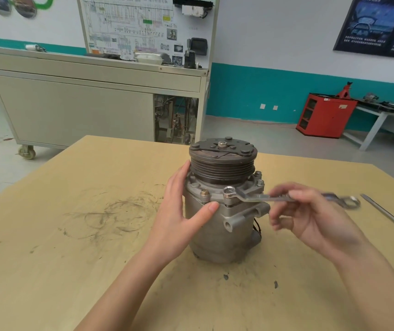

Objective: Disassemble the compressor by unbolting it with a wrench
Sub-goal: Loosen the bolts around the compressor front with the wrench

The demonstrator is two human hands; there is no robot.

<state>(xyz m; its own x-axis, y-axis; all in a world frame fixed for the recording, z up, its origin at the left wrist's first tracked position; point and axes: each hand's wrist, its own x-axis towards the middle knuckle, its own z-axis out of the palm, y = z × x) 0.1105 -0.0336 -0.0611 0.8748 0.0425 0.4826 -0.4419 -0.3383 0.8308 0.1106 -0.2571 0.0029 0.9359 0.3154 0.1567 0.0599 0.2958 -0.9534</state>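
A grey metal compressor (217, 232) stands upright on the wooden table (72, 223), its dark grooved pulley (222, 163) on top. Several bolts ring its flange; one brass-coloured bolt (204, 193) sits at the front. A silver ring wrench (258, 198) has one ring end seated over a front flange bolt (228, 192). My left hand (181, 211) grips the compressor's left side, thumb across the front. My right hand (310, 216) holds the wrench handle with its fingertips and looks blurred from motion.
A long flat metal bar (391, 218) lies on the table at the right edge. Dark scuff marks cover the tabletop to the left. Behind stand a wheeled training cabinet (91, 106), a red tool cabinet (324, 115) and a white bench (387, 115).
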